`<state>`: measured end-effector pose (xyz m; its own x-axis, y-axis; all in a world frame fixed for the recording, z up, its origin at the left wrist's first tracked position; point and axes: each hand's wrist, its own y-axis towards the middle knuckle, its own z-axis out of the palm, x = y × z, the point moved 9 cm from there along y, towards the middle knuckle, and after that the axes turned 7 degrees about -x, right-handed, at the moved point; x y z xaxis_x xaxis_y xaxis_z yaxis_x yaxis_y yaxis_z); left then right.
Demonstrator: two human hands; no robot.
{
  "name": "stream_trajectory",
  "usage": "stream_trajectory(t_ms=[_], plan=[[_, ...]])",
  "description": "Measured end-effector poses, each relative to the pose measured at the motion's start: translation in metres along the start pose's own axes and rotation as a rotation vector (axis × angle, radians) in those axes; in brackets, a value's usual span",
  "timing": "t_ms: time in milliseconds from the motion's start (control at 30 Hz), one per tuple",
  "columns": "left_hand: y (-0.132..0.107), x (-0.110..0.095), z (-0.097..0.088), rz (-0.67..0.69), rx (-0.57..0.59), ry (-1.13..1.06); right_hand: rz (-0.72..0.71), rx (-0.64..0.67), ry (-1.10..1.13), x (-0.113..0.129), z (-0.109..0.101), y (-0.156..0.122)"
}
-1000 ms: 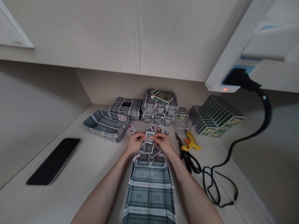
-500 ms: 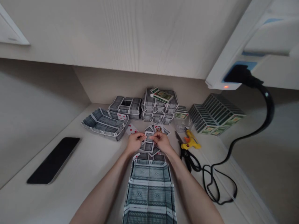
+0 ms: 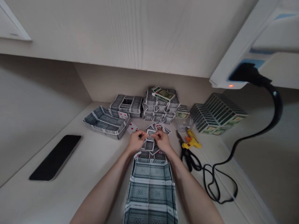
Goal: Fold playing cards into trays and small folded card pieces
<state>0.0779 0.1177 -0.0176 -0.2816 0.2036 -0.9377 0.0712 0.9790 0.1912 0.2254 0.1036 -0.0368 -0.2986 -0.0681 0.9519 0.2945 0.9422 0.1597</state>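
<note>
My left hand (image 3: 135,142) and my right hand (image 3: 163,140) meet at the middle of the desk, each pinching one side of a small folded playing card (image 3: 150,134) with a grey patterned back. Beneath them lies a loose heap of playing cards (image 3: 149,145), some face up with red pips. Between my forearms, close to me, sits a long open tray made of playing cards (image 3: 150,189).
Another card tray (image 3: 105,122) lies at the left, with stacked card boxes (image 3: 160,105) behind and rows of card packs (image 3: 216,115) at the right. Black scissors (image 3: 188,154), a yellow glue gun (image 3: 191,141) and its cable (image 3: 217,183) lie right of my hands. A black phone (image 3: 56,156) rests far left.
My hands have stayed over the card heap, with the fingers drawn closer together on the folded card. The view has shifted slightly.
</note>
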Motion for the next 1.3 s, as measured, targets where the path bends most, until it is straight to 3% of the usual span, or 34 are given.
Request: stream_trajectory(t_ms=[167,300,767,967,1167,1300], plan=[[0.001,-0.001,-0.001,-0.010,-0.043,-0.046,-0.007,0.075,0.110,0.008,0.006,-0.002],[0.003,0.001,-0.001,-0.038,-0.065,-0.133,-0.046,0.187,0.048,0.014,0.015,-0.006],[0.003,0.003,0.004,-0.015,0.019,-0.087,-0.027,0.135,-0.012,0.010,0.008,-0.005],[0.002,-0.005,0.004,0.050,0.048,-0.034,-0.056,0.115,-0.048,0.010,0.005,-0.005],[0.001,-0.019,0.003,0.080,0.039,-0.071,-0.208,0.198,-0.188,0.018,0.017,-0.011],[0.000,-0.016,0.001,0.086,-0.016,-0.010,-0.257,0.217,-0.289,0.018,0.022,-0.014]])
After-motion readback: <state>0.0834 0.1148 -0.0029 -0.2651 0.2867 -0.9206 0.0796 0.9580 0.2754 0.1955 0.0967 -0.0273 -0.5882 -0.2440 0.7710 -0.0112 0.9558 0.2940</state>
